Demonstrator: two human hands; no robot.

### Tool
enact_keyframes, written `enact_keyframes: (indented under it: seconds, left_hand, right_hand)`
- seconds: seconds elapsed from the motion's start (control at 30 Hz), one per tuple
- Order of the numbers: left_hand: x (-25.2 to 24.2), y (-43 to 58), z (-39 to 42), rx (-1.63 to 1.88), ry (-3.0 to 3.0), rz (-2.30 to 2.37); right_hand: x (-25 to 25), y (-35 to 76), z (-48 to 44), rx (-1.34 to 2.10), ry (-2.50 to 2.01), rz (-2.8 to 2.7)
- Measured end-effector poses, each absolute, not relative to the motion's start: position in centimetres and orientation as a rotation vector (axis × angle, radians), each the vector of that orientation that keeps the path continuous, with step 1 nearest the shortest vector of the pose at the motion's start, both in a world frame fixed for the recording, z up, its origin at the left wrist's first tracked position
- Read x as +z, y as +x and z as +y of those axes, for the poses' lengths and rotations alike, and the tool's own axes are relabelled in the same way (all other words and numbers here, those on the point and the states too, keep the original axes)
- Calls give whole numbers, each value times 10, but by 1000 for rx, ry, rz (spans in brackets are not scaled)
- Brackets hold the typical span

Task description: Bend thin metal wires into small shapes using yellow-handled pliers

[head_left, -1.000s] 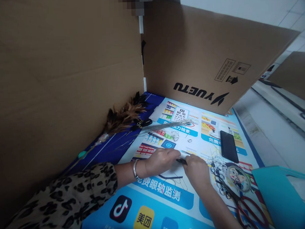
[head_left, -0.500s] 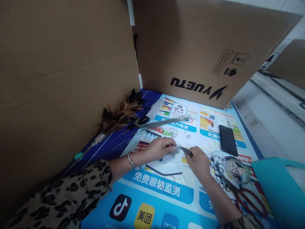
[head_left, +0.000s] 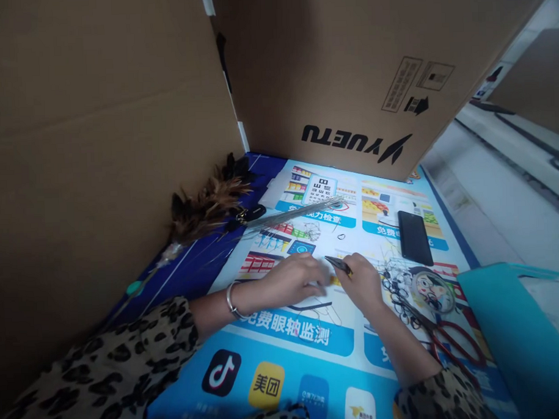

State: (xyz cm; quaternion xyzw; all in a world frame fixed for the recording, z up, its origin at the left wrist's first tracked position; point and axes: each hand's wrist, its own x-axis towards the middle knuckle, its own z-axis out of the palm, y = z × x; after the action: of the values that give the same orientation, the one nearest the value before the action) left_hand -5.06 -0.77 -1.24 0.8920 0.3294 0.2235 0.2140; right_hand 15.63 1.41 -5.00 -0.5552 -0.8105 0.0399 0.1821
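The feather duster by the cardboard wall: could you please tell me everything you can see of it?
The feather duster has brown and black feathers on a thin pale stick with a teal near end. It lies flat on the dark blue edge of the mat, along the foot of the cardboard wall, feathers toward the corner. The left hand and the right hand, which grips a dark tool, are apart from it.

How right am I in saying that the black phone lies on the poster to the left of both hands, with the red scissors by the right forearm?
No: the head view shows the black phone lying on the poster to the right of the left hand and the right hand, which holds a slim dark tool. The red scissors do lie by the right forearm.
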Motion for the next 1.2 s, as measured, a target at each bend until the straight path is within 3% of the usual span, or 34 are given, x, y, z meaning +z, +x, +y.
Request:
enact_keyframes:
  seconds: [0.23,0.67,1.07,1.2]
  left_hand:
    - [-13,-41,-18,424,2536,795]
    - [-20,-35,-23,388,2467,865]
    - [-21,-44,-9,681,1622,904]
    - [-22,-44,-8,749,1672,1001]
  right_hand:
    - [-50,155,14,127,-1578,-2293]
    - [-48,155,13,138,-1590,-2307]
    - [-49,158,14,250,-1528,-2217]
    - [-48,159,13,292,-1493,-2191]
